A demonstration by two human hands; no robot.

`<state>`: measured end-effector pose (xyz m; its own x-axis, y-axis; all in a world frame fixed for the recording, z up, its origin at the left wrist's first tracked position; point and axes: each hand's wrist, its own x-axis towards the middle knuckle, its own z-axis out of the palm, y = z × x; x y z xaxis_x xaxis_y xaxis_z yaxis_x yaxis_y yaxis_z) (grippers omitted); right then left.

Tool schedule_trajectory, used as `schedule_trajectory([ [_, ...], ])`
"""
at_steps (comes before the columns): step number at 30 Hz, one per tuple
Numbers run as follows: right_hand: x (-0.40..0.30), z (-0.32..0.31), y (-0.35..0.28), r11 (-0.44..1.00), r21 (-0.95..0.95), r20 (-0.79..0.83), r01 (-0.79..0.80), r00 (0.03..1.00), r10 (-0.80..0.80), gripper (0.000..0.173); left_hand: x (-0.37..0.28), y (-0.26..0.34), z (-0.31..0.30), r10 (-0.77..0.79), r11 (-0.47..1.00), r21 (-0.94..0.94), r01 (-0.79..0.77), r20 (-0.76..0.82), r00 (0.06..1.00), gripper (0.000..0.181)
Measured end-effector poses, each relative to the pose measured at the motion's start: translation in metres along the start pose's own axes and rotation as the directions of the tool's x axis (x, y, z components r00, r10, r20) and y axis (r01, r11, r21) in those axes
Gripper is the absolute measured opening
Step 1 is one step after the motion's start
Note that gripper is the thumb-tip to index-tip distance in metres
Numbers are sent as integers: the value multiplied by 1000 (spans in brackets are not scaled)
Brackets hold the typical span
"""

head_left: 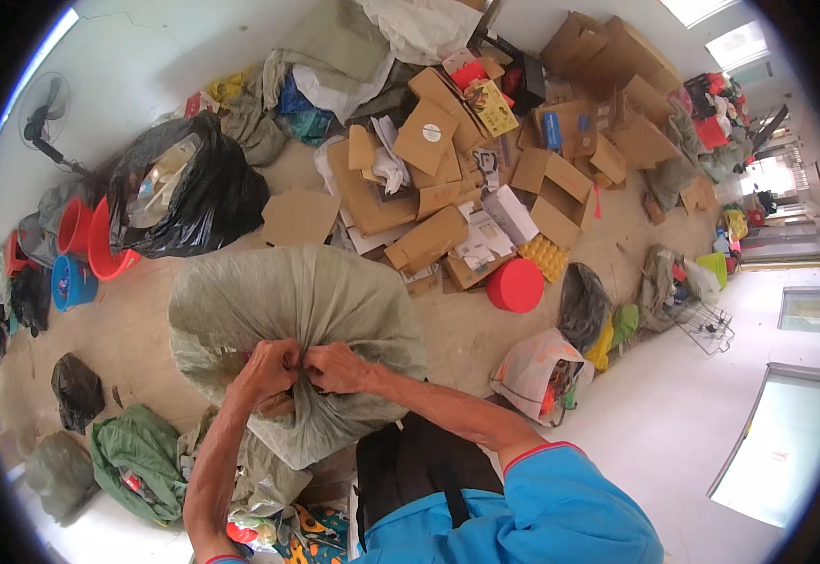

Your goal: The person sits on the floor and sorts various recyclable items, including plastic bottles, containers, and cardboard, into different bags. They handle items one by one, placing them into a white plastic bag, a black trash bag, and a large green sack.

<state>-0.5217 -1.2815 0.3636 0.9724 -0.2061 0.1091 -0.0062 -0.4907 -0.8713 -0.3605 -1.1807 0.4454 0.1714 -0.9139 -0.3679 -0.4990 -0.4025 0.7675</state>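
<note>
A large, full grey-green woven sack [241, 289] stands on the floor in front of me, its top gathered into folds. My left hand [274, 366] pinches the gathered mouth of the sack from the left. Close beside it, my right hand [332, 366] grips the same gathered cloth from the right, and the fingertips of both hands nearly meet. Something brown shows through a gap in the sack below my left hand; what it is I cannot tell.
Beyond the sack lies a heap of cardboard boxes [424, 141] with an egg tray [544, 258] and a red round box [516, 285]. A black plastic bag [219, 190], red tubs and a blue bucket [71, 282] are at the left. A white bag [530, 366] stands at the right wall.
</note>
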Motion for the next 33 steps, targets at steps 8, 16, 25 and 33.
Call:
schedule_trajectory([
  [8, -1, -3, -2, 994, 104, 21, -9, 1000, 7, 14, 0, 1, -4, 21, 1000, 21, -21, 15, 1000, 14],
  [16, -3, 2, -1, 984, 164, 18, -68, 998, 66, 11, 1, -11, 2, -9, 998, -69, 10, 20, 1000, 19],
  [25, 0, 2, 1, 985, 156, 28, -74, 997, 70, 12, 5, -10, -2, -102, 993, -53, 105, 57, 993, 17],
  [33, 3, 5, 6, 976, 175, 91, -134, 989, 119, 13, 5, -16, 1, -81, 991, -106, 84, 30, 996, 19],
])
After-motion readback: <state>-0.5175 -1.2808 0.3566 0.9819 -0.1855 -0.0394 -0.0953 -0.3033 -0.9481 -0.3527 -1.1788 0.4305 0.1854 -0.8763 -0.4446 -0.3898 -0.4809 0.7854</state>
